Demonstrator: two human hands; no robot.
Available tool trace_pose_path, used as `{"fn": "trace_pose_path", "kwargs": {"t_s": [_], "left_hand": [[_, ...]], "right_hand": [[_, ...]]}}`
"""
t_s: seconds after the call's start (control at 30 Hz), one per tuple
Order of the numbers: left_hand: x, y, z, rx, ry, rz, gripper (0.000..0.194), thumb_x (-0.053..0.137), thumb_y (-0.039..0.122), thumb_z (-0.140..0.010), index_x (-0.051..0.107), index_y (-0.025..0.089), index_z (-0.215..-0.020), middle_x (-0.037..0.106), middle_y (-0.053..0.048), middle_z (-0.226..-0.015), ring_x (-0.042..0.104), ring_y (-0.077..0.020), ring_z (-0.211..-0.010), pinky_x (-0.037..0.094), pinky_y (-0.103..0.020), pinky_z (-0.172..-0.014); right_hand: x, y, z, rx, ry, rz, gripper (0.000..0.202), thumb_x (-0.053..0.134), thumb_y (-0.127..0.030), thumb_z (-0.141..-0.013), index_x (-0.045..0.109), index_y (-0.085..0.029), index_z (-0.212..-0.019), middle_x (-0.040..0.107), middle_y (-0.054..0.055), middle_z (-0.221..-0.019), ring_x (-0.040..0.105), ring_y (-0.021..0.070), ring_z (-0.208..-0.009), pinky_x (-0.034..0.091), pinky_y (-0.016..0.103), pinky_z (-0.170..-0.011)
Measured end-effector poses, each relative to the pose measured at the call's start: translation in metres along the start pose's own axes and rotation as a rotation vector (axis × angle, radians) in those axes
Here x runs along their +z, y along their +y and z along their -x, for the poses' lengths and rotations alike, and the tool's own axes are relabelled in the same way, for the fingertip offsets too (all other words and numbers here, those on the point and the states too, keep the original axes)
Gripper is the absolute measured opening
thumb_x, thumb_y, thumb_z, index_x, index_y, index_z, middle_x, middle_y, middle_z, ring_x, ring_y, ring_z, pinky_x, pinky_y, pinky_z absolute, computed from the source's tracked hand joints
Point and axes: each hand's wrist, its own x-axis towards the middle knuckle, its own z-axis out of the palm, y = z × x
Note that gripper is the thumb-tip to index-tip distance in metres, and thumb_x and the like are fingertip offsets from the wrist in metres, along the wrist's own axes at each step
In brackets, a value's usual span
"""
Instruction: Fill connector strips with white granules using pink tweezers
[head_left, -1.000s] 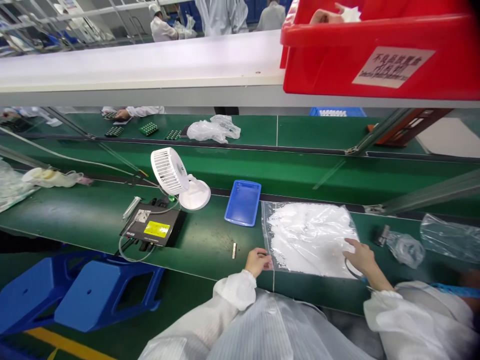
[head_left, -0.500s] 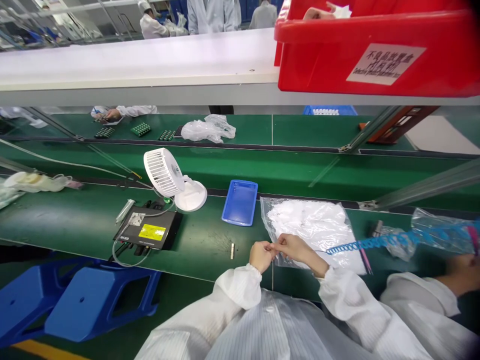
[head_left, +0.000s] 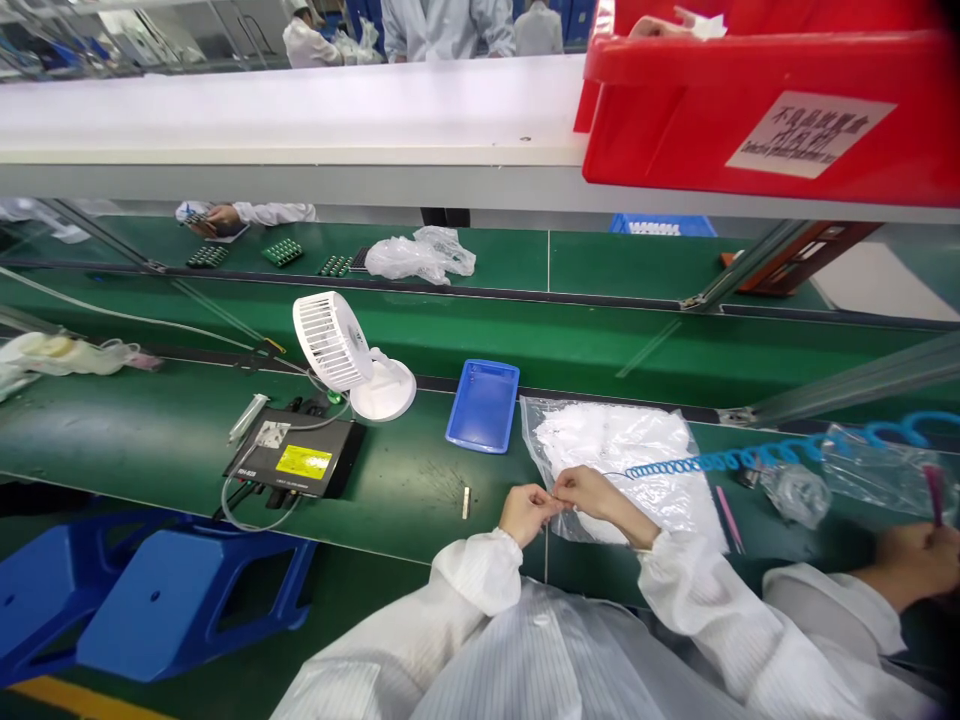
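Observation:
My left hand (head_left: pixel 528 512) and my right hand (head_left: pixel 591 492) meet fingertip to fingertip above the green bench, both pinched closed. Whatever lies between the fingers is too small to make out. Just behind them a clear plastic bag (head_left: pixel 637 455) full of white material lies flat, my right hand over its near left part. A coiled blue cord (head_left: pixel 690 464) runs from near my right wrist off to the right. Left of my hands a small pale strip (head_left: pixel 466 502) lies on the bench, and a blue tray (head_left: pixel 484 405) sits farther back.
A white fan (head_left: pixel 334 342) stands left, behind a black box (head_left: pixel 296 455) with a yellow label. Another person's hand (head_left: pixel 915 560) holds a pink tool at right. A pink stick (head_left: pixel 729 518) lies beside the bag. Overhead, a shelf (head_left: pixel 300 120) carries a red bin (head_left: pixel 675 120).
My hands stay pinched together, shifted very slightly. The co-worker's hand at right has moved slightly down and left, and the blue cord has swung to a new line.

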Motion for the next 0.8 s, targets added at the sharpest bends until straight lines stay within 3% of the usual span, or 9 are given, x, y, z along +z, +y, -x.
{"fn": "trace_pose_path", "kwargs": {"t_s": [0.3,0.5,0.8], "left_hand": [[-0.009,-0.003,0.007,0.041,-0.066,0.183,0.018,0.061,0.028,-0.093,0.061,0.011,-0.088,0.060,0.001,-0.076,0.058,-0.0092,-0.063,0.052,-0.023,-0.058],[-0.016,-0.003,0.010,0.084,-0.089,0.222,0.019,0.060,0.030,-0.093,0.061,0.011,-0.092,0.062,0.000,-0.079,0.060,-0.0104,-0.066,0.054,-0.026,-0.063],[-0.013,-0.009,0.001,0.133,-0.032,0.160,0.019,0.062,0.028,-0.092,0.060,0.011,-0.083,0.059,0.002,-0.072,0.058,-0.0090,-0.061,0.052,-0.024,-0.061]], "right_hand": [[0.015,0.017,0.005,-0.076,0.063,-0.151,0.029,0.056,-0.040,-0.093,0.062,-0.013,-0.100,0.064,0.003,-0.092,0.062,0.0133,-0.078,0.054,0.032,-0.072],[0.017,0.008,0.009,-0.079,0.093,-0.168,0.030,0.054,-0.041,-0.094,0.062,-0.013,-0.092,0.064,0.001,-0.083,0.062,0.0127,-0.075,0.054,0.033,-0.074],[0.014,-0.007,0.008,0.026,0.138,-0.063,0.030,0.055,-0.043,-0.093,0.062,-0.014,-0.092,0.064,0.002,-0.084,0.061,0.0132,-0.076,0.053,0.034,-0.075]]}}
